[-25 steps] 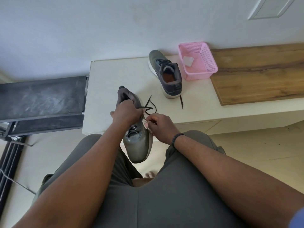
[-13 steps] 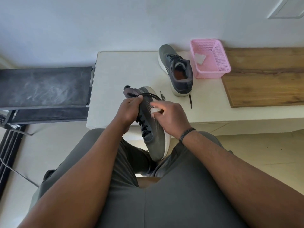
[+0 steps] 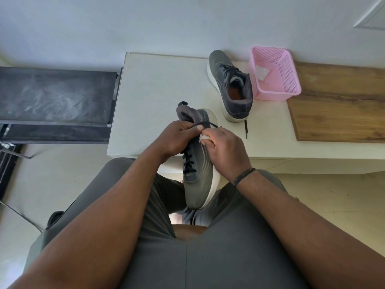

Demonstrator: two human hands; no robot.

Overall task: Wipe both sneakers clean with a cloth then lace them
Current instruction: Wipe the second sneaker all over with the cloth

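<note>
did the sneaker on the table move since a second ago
No. The sneaker on the table lies beside the pink basket with the same small gap as before, heel toward the person. Its shift in the picture comes from the head camera moving.

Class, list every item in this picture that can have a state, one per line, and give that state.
Held sneaker: lifted over the lap, toe toward the person, laced.
Second sneaker: upright on the white table, one lace end trailing.
White cloth: bunched, pressed to the held sneaker.
Pink basket: upright, a white wad inside.
Left hand: grips the collar and lace.
Right hand: grips the cloth.
</note>
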